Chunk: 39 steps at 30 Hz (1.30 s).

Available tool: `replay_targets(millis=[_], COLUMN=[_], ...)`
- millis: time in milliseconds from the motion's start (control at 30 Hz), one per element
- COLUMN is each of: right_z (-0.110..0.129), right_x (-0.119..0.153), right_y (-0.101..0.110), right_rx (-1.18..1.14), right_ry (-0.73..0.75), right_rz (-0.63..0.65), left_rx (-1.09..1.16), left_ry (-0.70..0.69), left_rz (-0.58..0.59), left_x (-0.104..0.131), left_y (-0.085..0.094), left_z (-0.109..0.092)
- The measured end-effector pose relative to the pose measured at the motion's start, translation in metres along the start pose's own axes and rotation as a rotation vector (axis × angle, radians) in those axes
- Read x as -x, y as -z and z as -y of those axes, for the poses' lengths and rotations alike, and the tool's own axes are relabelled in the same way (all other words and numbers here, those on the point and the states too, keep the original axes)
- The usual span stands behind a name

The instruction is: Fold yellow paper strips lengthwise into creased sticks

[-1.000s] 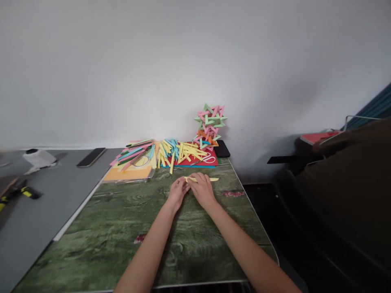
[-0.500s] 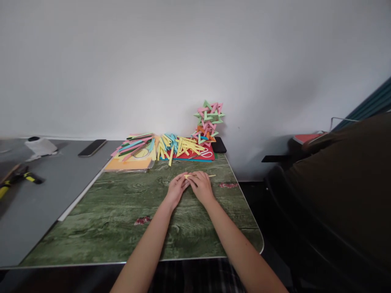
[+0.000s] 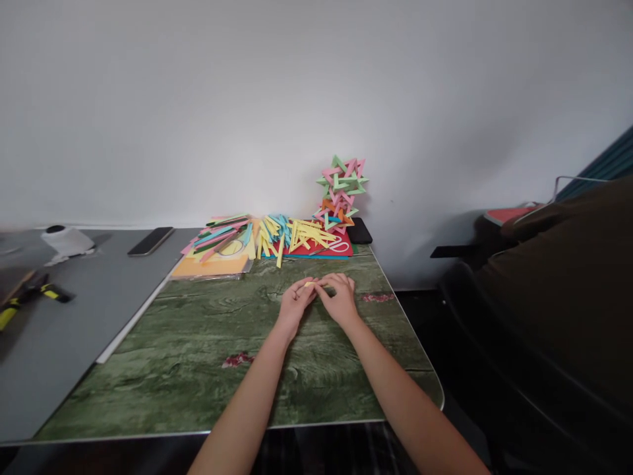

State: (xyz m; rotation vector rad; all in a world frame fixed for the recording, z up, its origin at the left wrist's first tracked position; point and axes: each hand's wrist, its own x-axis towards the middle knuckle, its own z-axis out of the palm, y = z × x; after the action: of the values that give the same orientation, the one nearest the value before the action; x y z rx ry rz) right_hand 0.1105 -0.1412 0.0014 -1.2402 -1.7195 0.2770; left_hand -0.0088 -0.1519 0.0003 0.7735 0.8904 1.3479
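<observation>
A small yellow paper strip (image 3: 310, 284) is pinched between my two hands over the green wood-patterned table (image 3: 198, 369). My left hand (image 3: 295, 302) has its fingers closed on the strip's left part. From the right, my right hand (image 3: 339, 297) holds the same strip with thumb and fingertips, and its fingers hide most of it. Beyond my hands lie folded yellow strips (image 3: 306, 235) and blue strips (image 3: 283, 229). Behind them stands a pink, green and orange folded-paper figure (image 3: 342, 188).
White-handled scissors (image 3: 338, 244) rest on red paper beside a black phone (image 3: 360, 231). Coloured strips (image 3: 217, 237) lie on an orange packet (image 3: 212, 266). Another phone (image 3: 151, 241), a white object (image 3: 68, 242) and a yellow-black tool (image 3: 54, 292) are at left. A dark chair (image 3: 494, 330) stands right.
The view has shifted slightly, so my hands and the table appear farther right. The thin yellow end that stuck out past my right hand no longer shows.
</observation>
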Motion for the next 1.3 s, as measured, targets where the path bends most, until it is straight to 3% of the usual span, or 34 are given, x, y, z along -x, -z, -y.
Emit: replay_targets(millis=[233, 300, 467, 567, 733, 900, 1100, 1300], right_z=[0.008, 0.009, -0.001, -0.008, -0.013, -0.014, -0.014, -0.021], right_x=[0.003, 0.004, 0.0, -0.004, -0.006, -0.005, -0.005, -0.005], right_y=[0.006, 0.004, -0.01, -0.014, -0.015, -0.016, -0.015, -0.013], right_rx=[-0.054, -0.204, -0.698, -0.927, -1.072, -1.06, -1.053, -1.057], right_ry=[0.016, -0.059, -0.495, -0.599, -0.629, -0.617, -0.566, -0.539], right_rz=[-0.197, -0.144, 0.152, 0.175, 0.101, 0.074, 0.133, 0.166], left_rx=[-0.018, -0.003, 0.016, 0.019, 0.024, -0.074, -0.224, -0.186], left_ry=[-0.06, -0.078, -0.104, -0.111, -0.066, -0.043, -0.067, -0.039], left_rz=[-0.073, -0.079, -0.033, -0.016, 0.019, -0.058, -0.117, -0.104], left_x=[0.001, 0.0, -0.003, -0.003, 0.0, 0.003, 0.002, 0.001], left_y=[-0.001, 0.0, 0.003, 0.003, 0.001, -0.003, -0.003, 0.0], left_z=[0.001, 0.001, 0.002, 0.003, 0.002, -0.001, -0.002, -0.005])
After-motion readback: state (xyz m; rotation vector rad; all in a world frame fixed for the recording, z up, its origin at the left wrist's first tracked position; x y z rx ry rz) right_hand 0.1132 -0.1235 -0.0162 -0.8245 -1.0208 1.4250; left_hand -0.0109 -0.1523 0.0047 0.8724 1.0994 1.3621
